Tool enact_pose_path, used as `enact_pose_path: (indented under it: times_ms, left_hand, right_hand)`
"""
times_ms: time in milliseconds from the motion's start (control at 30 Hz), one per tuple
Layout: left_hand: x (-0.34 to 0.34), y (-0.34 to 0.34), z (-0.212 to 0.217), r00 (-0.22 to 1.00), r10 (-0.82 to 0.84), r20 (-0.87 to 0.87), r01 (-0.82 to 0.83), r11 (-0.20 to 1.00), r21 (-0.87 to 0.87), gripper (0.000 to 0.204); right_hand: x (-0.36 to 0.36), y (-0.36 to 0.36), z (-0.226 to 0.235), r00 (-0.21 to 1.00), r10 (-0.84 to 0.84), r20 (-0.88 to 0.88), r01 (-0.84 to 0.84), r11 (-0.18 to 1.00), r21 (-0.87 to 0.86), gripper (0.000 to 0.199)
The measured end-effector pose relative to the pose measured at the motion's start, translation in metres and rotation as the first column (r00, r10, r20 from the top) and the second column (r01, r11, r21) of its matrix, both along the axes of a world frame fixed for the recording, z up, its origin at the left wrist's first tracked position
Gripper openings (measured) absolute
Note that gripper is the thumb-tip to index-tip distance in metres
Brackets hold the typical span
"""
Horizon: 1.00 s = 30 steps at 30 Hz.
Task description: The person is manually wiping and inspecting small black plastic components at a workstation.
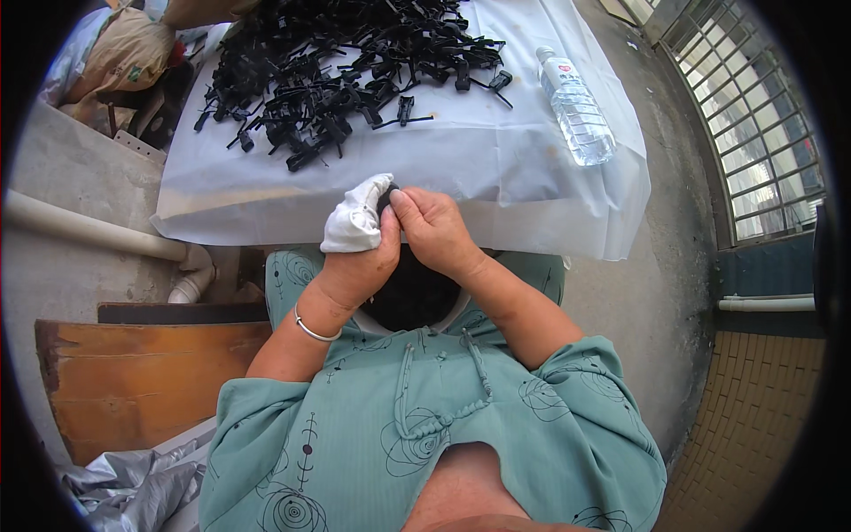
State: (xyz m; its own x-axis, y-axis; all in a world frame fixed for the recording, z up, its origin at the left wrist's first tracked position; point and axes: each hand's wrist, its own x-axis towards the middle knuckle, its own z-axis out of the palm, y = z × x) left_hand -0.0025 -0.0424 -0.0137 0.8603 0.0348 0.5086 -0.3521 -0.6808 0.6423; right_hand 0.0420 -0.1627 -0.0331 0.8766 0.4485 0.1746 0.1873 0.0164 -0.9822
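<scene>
My left hand [379,251], a silver bangle at its wrist, is closed on a small black plastic part [386,197]. White cloth [355,217] covers its fingers; whether this is a glove or a rag I cannot tell. Pressed against the same part are the thumb and curled fingers of my right hand [436,230]. Most of the part is hidden between the hands. Below them, at my lap, sits a container with a pale rim [458,310], dark inside. Beyond my hands a large heap of black plastic parts [355,75] with thin stems lies on the table.
White sheeting [496,191] covers the table and hangs over its near edge. A clear water bottle [576,106] lies at the right. Stuffed sacks [128,53] stand at the far left, a pipe [97,226] and wooden board [151,372] nearer. A barred window [753,115] is at the right.
</scene>
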Motion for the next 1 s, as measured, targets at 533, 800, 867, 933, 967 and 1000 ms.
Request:
enact_pose_path:
  times_ms: [533, 800, 867, 933, 967, 1000]
  left_hand:
    - [0.002, 0.015, 0.012, 0.879, -0.324, -0.349, -0.057, 0.657, -0.752, 0.029]
    - [-0.003, 0.016, 0.024, 0.737, -0.555, -0.385, 0.045, 0.610, -0.791, 0.027]
    - [-0.003, 0.015, 0.023, 0.759, -0.538, -0.367, 0.049, 0.609, -0.791, 0.025]
    - [-0.002, 0.014, 0.022, 0.862, -0.344, -0.373, 0.070, 0.810, -0.583, 0.021]
    - [-0.001, 0.013, 0.019, 0.862, -0.344, -0.374, 0.070, 0.810, -0.582, 0.021]
    - [0.001, 0.011, 0.015, 0.900, -0.284, -0.329, 0.076, 0.848, -0.525, 0.021]
  right_hand:
    - [0.017, -0.033, 0.007, 0.936, 0.090, 0.341, -0.019, 0.979, -0.204, 0.012]
    - [0.015, -0.019, 0.016, 0.992, 0.126, -0.007, -0.126, 0.992, 0.009, 0.012]
    - [0.015, -0.020, 0.016, 0.986, 0.129, 0.108, -0.123, 0.990, -0.063, 0.016]
    - [0.014, -0.021, 0.019, 0.974, 0.162, 0.159, -0.152, 0.986, -0.071, 0.018]
    - [0.013, -0.021, 0.020, 0.958, 0.194, 0.210, -0.180, 0.980, -0.082, 0.021]
    - [0.014, -0.020, 0.020, 0.959, 0.192, 0.210, -0.178, 0.980, -0.083, 0.021]
